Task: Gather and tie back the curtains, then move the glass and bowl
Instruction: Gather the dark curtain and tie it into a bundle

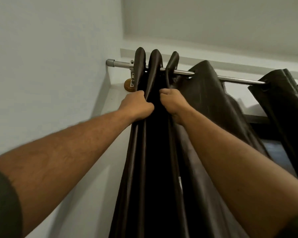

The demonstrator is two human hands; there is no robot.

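A pale wall (41, 66) fills the left of the view and meets a pale ceiling (213, 19) above. Against it hangs a dark, glossy eyelet curtain (155, 169), its folds bunched close at the left end of a metal curtain rod (201, 75) and looser toward the right, where a further panel sags off the rod. Both bare forearms reach up from the lower corners, each with a dark sleeve edge at the frame's border. The left hand (136, 104) grips a fold just below the rod, fingers curled tight into the cloth so the fabric runs between fingers and palm and falls straight down beneath the fist. The right hand (173, 102), just beside it, is likewise clenched on the neighbouring fold, knuckles up, fingertips buried in the curtain; a narrow dark pleat stands between the two fists. Left of the bunched folds a metal bracket (132, 78) holds the rod, with a round wooden knob (128, 86) behind it
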